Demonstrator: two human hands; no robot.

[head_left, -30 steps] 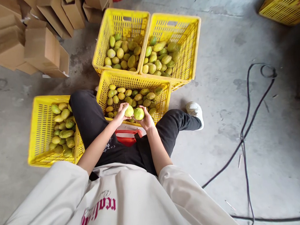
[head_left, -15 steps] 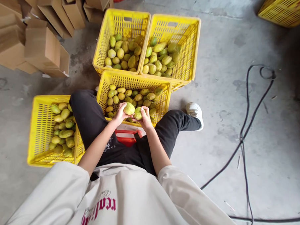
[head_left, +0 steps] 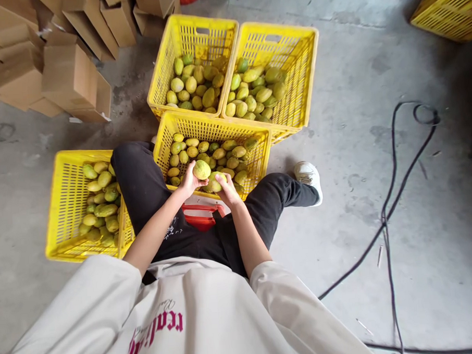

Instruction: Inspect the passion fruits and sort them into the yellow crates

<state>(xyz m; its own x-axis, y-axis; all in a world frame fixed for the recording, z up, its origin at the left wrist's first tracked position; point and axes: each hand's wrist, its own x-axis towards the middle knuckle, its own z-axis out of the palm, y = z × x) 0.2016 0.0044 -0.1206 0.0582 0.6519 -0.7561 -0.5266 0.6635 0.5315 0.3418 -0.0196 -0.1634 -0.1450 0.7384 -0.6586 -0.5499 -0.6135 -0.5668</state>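
Just above the near side of a yellow crate [head_left: 262,160], my left hand [head_left: 188,182] is closed on a yellow-green mango [head_left: 202,169], thumb along its side. Beside it, my right hand [head_left: 229,192] grips a second mango [head_left: 216,182], with fingers over its right part. The two fruits are close together; whether they touch I cannot tell. Loose mangoes [head_left: 219,153] in yellow and green lie in the crate beneath both hands. Part of the fingers is hidden behind the fruit.
Two yellow crates, one left [head_left: 154,92] and one right [head_left: 313,64], hold mangoes behind the middle crate. Another mango crate [head_left: 51,206] stands by my left leg. Cardboard boxes [head_left: 67,75] are at upper left. A black cable [head_left: 393,191] runs over the floor at right.
The mango in my right hand has turned and shifted slightly left, towards the other one. My left hand's mango has also turned slightly. Both hands keep their hold.
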